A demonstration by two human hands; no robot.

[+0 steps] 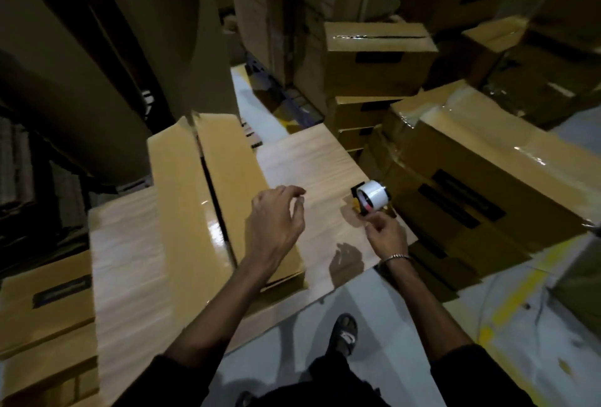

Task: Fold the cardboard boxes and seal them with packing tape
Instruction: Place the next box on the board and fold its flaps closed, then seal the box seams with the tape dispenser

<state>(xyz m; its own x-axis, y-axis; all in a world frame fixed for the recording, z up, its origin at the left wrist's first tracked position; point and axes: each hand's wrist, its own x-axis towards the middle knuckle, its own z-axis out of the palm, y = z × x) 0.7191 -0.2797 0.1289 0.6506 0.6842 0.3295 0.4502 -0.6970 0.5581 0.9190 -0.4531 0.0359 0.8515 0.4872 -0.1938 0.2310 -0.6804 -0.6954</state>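
A long brown cardboard box (192, 198) lies on the light wooden table (312, 159), its two top flaps meeting along a dark middle seam. My left hand (276, 221) hovers over the box's near right edge, fingers curled and apart, holding nothing. To the right, my right hand (385, 237) grips the handle of a tape dispenser (370, 200) with a white roll, which rests near the table's right edge.
Taped cardboard boxes (468, 176) are stacked close against the table's right side, with more boxes (377, 55) behind. Other boxes (45, 302) stand at the left. Tall cartons rise at the back. My sandalled foot (344, 332) stands on grey floor with yellow markings.
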